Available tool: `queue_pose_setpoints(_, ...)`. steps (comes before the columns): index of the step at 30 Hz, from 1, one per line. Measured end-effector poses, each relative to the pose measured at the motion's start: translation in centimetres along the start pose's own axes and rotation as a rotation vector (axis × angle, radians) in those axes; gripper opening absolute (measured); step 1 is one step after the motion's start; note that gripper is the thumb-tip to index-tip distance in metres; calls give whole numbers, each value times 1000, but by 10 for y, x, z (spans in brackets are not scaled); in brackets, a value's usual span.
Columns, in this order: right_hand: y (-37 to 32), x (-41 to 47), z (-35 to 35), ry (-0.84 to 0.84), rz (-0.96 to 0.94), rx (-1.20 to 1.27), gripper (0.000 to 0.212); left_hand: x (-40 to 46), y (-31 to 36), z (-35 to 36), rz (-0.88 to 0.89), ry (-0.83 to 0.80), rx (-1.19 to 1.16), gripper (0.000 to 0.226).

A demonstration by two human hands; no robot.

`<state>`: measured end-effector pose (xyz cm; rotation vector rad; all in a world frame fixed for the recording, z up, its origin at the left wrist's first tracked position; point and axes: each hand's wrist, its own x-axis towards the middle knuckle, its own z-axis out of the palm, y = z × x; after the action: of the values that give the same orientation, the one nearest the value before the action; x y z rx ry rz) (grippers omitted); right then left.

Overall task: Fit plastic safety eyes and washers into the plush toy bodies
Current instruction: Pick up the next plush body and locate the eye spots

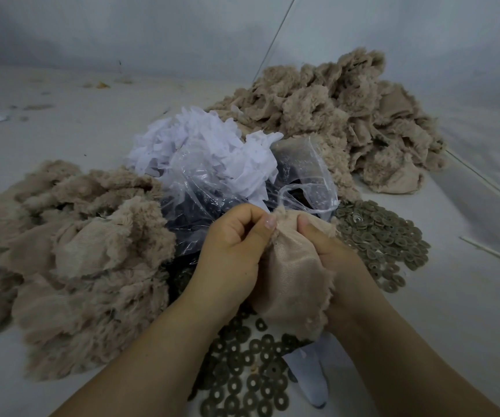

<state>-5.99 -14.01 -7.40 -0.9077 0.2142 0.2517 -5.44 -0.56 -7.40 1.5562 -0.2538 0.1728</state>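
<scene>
A beige plush body (294, 278), turned inside out with its smooth backing outward, is held between both hands at the centre of the head view. My left hand (233, 245) grips its left edge, thumb pressed on the top fold. My right hand (330, 251) curls around its right side, thumb on the fabric near the top. Olive-grey washers (384, 236) lie spread to the right, and more washers (248, 377) lie below my wrists. A clear plastic bag (200, 188) with dark pieces inside sits just behind my hands. No eye is visible in my fingers.
A heap of beige plush bodies (71, 254) fills the left side, another heap (348, 115) the back right. White fabric scraps (194, 139) rest on the bag. A thin white stick (492, 252) lies at the right. A white scrap (310, 377) lies under my right forearm.
</scene>
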Motion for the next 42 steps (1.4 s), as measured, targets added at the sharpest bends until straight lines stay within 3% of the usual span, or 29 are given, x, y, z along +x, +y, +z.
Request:
queue_pose_setpoints(4,-1,-2,3,-72,83,31,57,0,0,1,19,16,-6,31)
queue_pose_setpoints(11,-7,-4,6,-134,221,136,67,0,-2,1,-33,-4,-64,8)
queue_pose_setpoints(14,-9,-4,5,-97,203,155,59,0,-2,1,-51,28,-21,19)
queue_pose_setpoints(18,-8,-2,4,-64,209,151,55,1,-1,0,-105,22,-139,22)
queue_pose_setpoints(25,-8,-1,2,-91,211,170,49,1,1,0,-120,-5,-205,12)
queue_pose_setpoints(30,-5,-3,4,-65,48,56,51,-2,2,-1,-48,-23,-120,13)
queue_pose_setpoints(33,-2,-5,4,-52,-146,-120,31,-3,1,1,29,17,17,30)
queue_pose_setpoints(37,0,-6,6,-59,-139,-85,24,-1,-1,2,50,114,77,20)
queue_pose_setpoints(42,0,-7,7,-44,-120,-111,21,-3,1,1,-1,80,-36,20)
